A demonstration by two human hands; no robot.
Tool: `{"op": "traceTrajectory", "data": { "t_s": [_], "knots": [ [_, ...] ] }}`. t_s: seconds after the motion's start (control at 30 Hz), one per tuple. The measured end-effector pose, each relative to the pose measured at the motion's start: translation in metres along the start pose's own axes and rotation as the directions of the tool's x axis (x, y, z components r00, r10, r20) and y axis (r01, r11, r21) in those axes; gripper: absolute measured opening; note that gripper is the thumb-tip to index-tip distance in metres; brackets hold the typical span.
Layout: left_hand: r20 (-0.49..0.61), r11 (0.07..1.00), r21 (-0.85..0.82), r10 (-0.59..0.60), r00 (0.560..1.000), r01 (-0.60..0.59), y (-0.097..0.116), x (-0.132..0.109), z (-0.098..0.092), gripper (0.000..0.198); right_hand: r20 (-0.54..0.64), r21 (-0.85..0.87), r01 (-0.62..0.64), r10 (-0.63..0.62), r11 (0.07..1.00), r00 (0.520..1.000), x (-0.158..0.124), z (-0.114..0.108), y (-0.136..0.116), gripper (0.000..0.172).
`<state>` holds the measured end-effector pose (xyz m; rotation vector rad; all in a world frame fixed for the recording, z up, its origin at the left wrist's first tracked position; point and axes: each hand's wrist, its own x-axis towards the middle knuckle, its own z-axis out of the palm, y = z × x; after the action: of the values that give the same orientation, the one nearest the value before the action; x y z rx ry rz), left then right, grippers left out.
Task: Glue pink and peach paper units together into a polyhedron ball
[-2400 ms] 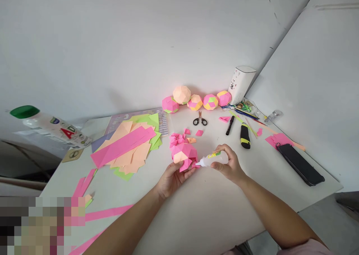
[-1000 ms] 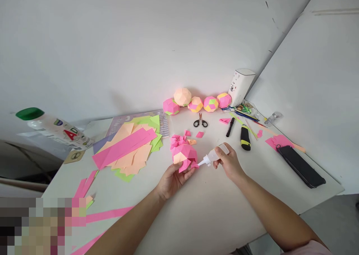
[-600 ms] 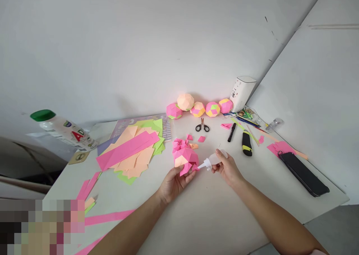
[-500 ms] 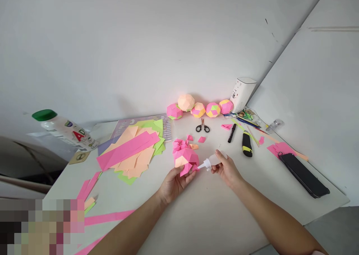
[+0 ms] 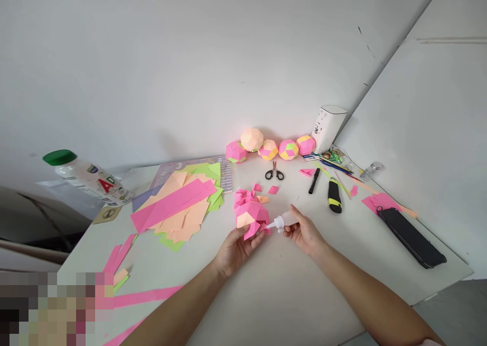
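Observation:
My left hand (image 5: pixel 236 252) grips a partly built paper ball (image 5: pixel 251 213), pink with a peach facet, by its near lower side. An opening shows on the ball's right side, with pink flaps around it. In my right hand (image 5: pixel 307 234) is a white glue bottle (image 5: pixel 286 219), tilted so its narrow nozzle points left at the flap by the opening. Whether the tip touches the paper I cannot tell. Small folded pink pieces (image 5: pixel 273 189) and a peach piece (image 5: pixel 262 199) lie just behind the ball.
Finished paper balls (image 5: pixel 251 139) line the wall. Scissors (image 5: pixel 274 172), a black pen (image 5: pixel 314 181), a utility knife (image 5: pixel 335 196) and a phone (image 5: pixel 413 237) lie behind and to the right. Stacked paper sheets (image 5: pixel 175 204) and a green-capped bottle (image 5: pixel 87 178) are on the left.
My right hand has moved the glue bottle slightly left, bringing its nozzle further over the pink flap. My left hand and the paper ball stay nearly where they were.

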<state>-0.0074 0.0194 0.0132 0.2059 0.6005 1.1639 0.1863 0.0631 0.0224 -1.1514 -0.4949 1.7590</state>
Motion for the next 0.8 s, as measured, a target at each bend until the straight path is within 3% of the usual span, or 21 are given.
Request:
{"op": "traceTrajectory", "data": {
  "t_s": [0.27,0.53,0.67,0.8],
  "knots": [
    [-0.004,1.000,0.000,-0.004,1.000,0.004,0.000,0.001,-0.002,0.009,-0.025,0.034,-0.098,0.099,0.995,0.995,-0.001,0.003,0.001,0.038],
    [-0.004,1.000,0.005,-0.019,1.000,0.019,0.000,0.001,-0.001,0.016,0.124,0.031,-0.191,0.186,0.981,0.975,-0.006,0.004,-0.003,0.037],
    [-0.028,0.999,-0.040,-0.029,0.999,0.028,0.001,0.001,0.000,0.015,0.294,0.022,-0.102,0.091,0.995,0.951,-0.003,-0.006,-0.016,0.028],
    [-0.054,0.997,-0.072,-0.045,0.998,0.042,0.002,0.000,0.000,0.014,0.497,-0.122,0.095,-0.022,0.988,0.868,0.002,-0.019,-0.036,0.021]
  ]
}}
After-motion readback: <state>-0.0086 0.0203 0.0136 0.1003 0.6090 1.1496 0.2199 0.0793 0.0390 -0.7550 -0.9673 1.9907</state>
